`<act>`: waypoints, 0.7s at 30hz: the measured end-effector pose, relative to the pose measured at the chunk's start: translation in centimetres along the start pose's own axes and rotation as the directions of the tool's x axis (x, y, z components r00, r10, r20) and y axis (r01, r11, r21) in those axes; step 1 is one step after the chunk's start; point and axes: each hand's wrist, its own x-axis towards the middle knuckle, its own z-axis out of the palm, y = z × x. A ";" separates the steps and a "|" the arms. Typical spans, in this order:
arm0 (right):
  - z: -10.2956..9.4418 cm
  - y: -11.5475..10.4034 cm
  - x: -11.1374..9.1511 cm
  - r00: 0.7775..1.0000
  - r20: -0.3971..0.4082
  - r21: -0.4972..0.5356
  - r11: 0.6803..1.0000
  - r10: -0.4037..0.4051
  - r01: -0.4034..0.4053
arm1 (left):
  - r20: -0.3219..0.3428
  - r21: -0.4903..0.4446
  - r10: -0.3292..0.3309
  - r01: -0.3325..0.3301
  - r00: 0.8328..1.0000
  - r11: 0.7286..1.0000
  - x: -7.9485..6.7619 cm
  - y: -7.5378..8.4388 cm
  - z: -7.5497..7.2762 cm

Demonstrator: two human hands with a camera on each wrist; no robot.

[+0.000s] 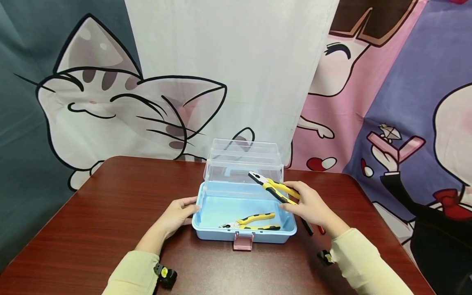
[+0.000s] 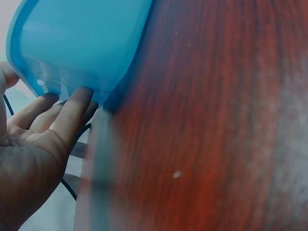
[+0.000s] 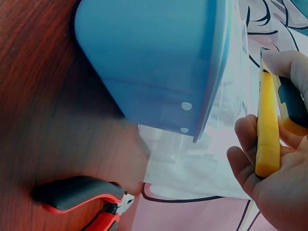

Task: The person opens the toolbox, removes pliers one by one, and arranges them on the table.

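Observation:
An open light-blue toolbox (image 1: 243, 237) with its clear lid (image 1: 241, 153) raised stands on the table. My left hand (image 1: 176, 217) grips its left end, the thumb at the rim and the fingers against the outer wall (image 2: 72, 67). Over the box's right side, my right hand (image 1: 311, 207) holds combination pliers (image 1: 274, 188) by their yellow-and-black handles (image 3: 268, 125), jaws toward the upper left. Long-nose pliers (image 1: 254, 221) with similar handles lie inside near the front wall. To the right of the box, partly hidden by my right hand, are red-and-black pliers (image 3: 82, 197).
The dark red wooden table (image 1: 121, 205) reaches back to a cartoon-printed cloth (image 1: 239, 61). A pink latch (image 1: 243, 241) hangs open at the box's front. Small black wrist cameras (image 1: 166, 276) sit at both sleeves.

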 end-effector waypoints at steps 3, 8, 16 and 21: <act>-0.1 0.2 -0.2 1.000 -0.001 0.000 1.000 0.005 -0.005 | 0.001 0.001 0.000 0.000 1.000 1.000 0.0 0.1 0.0; -0.1 0.6 -0.5 1.000 -0.004 0.002 1.000 0.015 -0.015 | 0.000 -0.003 0.001 -0.001 1.000 1.000 0.0 0.2 0.0; 0.0 0.9 -1.0 1.000 -0.011 0.028 0.999 0.024 -0.024 | -0.008 0.002 -0.002 0.002 1.000 1.000 0.0 0.1 0.1; 0.1 1.1 -1.2 0.999 -0.017 0.029 0.999 0.028 -0.027 | -0.008 -0.002 -0.002 0.002 1.000 1.000 0.0 0.1 0.1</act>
